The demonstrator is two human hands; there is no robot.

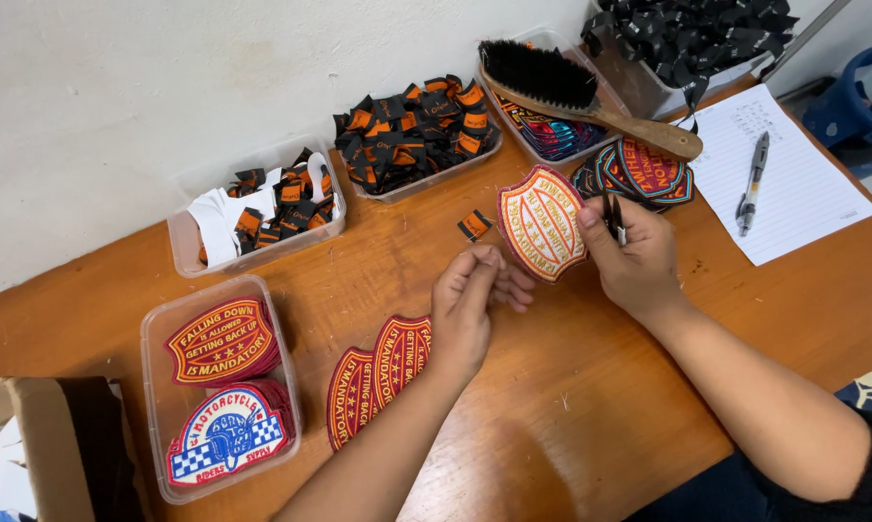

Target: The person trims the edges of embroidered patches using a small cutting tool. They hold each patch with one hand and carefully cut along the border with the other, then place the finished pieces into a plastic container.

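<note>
My right hand pinches the right edge of a shield-shaped embroidered patch, red and orange with cream lettering, and also grips small dark snips between its fingers. My left hand hovers just left of the patch, fingers loosely curled, holding nothing I can see. Two similar red patches lie on the wooden table under my left wrist. A stack of round-edged patches sits behind my right hand.
Clear plastic tubs hold black-and-orange woven labels, more labels with white pieces, and patches. A wooden brush rests across another tub. A pen lies on lined paper at right. A cardboard box stands bottom left.
</note>
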